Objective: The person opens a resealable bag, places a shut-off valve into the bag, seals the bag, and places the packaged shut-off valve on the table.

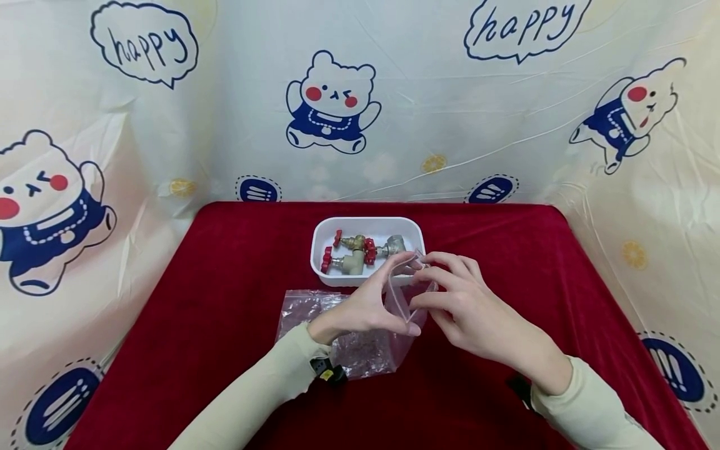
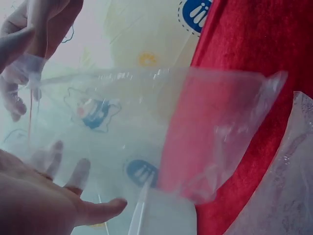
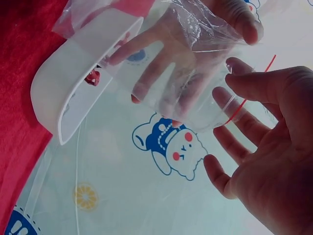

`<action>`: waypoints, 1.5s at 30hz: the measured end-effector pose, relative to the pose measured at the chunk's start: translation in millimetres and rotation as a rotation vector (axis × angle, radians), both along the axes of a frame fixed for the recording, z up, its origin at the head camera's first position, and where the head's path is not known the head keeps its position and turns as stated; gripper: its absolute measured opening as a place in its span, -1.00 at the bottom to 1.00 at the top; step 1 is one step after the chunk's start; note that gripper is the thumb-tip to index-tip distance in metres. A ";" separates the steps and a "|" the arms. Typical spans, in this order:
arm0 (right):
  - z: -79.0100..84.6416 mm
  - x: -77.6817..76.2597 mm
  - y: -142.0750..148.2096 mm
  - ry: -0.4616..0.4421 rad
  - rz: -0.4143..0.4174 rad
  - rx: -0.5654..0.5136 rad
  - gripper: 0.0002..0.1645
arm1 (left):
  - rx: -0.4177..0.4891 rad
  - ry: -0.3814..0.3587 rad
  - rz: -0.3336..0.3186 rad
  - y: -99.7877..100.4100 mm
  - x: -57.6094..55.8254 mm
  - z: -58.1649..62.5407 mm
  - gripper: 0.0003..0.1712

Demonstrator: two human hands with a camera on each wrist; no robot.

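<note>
A clear zip bag (image 1: 404,299) with a red line along its mouth is held up over the table, its mouth spread apart. My left hand (image 1: 362,307) curves around the bag from the left, thumb below and fingers above. From the right, my right hand (image 1: 478,312) grips the mouth's edge between thumb and fingertips, with other fingers spread at the opening. In the left wrist view the bag's body (image 2: 146,112) is see-through and holds nothing visible. Through the film in the right wrist view, the left hand's spread fingers (image 3: 154,73) show.
A white tray (image 1: 337,282) stands behind the hands with several red-handled valves, among them a brass valve (image 1: 354,242) and a grey valve (image 1: 351,264). Another clear bag (image 1: 362,359) lies flat on the red cloth (image 1: 225,350) under my left wrist. A printed curtain (image 1: 405,144) surrounds the table.
</note>
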State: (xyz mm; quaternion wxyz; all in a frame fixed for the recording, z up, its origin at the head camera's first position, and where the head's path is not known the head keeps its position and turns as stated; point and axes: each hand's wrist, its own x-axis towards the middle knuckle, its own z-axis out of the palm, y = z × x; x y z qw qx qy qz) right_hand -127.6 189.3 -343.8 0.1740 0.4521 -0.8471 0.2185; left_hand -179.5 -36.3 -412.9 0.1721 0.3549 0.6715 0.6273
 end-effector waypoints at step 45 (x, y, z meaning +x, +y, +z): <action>31.3 -177.1 -9.0 -0.650 -0.454 0.145 -0.60 | 0.069 0.019 0.088 -5.6 7.4 -0.5 0.29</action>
